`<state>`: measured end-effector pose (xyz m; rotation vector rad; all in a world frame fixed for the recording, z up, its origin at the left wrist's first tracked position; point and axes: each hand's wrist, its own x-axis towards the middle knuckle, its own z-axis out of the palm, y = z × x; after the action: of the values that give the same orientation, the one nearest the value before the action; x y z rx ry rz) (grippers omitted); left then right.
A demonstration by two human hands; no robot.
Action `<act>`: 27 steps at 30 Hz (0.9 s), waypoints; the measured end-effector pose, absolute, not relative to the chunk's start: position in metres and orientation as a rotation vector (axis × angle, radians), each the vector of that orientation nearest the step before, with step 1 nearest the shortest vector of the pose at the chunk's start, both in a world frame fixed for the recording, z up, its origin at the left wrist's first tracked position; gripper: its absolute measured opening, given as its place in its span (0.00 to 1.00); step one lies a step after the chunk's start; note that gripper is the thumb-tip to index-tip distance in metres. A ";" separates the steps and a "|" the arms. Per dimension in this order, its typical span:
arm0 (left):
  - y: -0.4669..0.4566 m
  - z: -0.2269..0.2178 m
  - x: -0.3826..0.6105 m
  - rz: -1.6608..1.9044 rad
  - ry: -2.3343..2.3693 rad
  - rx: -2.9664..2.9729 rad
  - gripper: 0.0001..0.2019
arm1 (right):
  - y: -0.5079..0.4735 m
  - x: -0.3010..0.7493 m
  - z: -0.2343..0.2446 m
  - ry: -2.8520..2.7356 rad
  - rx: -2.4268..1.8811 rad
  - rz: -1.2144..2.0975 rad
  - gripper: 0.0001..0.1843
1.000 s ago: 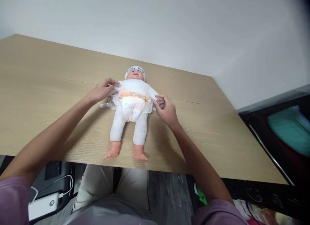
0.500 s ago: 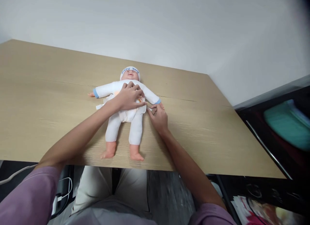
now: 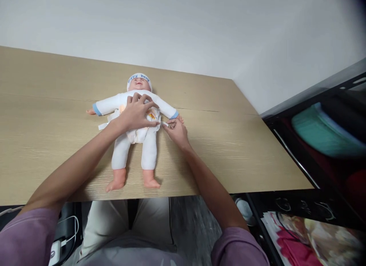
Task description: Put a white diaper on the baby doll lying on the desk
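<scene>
A baby doll (image 3: 121,153) in a white suit with blue cuffs and a lettered cap lies on its back on the table, feet toward me. Around its hips is a white diaper (image 3: 137,136) with an orange print on the front. My left hand (image 3: 140,111) rests across the diaper's front, fingers spread, its thumb by the edge at the right. My right hand (image 3: 177,133) pinches a small white diaper tab (image 3: 165,124) at that same side, stretched outward beside the doll's hand. Another tab (image 3: 103,126) sticks out loose on the left side.
The wooden table (image 3: 228,144) meets a white wall at the back. To the right stands a dark shelf with a teal item (image 3: 323,132). Below lie a pink cloth (image 3: 297,247) and papers. A white charger with cable (image 3: 55,252) is at lower left.
My view has shifted, so the doll and both hands appear farther left. The right hand still pinches the tab, which now shows more clearly between fingers and diaper. The left hand stays on the diaper.
</scene>
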<state>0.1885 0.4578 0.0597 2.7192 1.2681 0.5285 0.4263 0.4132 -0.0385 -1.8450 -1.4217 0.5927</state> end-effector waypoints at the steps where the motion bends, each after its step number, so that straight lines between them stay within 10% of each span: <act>1: 0.458 0.060 0.189 0.525 1.267 2.719 0.34 | 0.414 0.426 -0.038 -1.409 -1.839 0.611 0.18; 10: 0.457 0.060 0.188 0.532 1.246 2.673 0.23 | 0.409 0.433 -0.041 -1.494 -1.652 0.681 0.21; 27: 0.458 0.055 0.188 0.578 1.282 2.681 0.31 | 0.433 0.378 0.018 -1.785 -1.405 0.809 0.15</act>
<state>0.1882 0.4576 0.0545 2.6815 1.2821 0.5783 0.3778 0.4333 0.0176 -1.4045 -1.7849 0.8094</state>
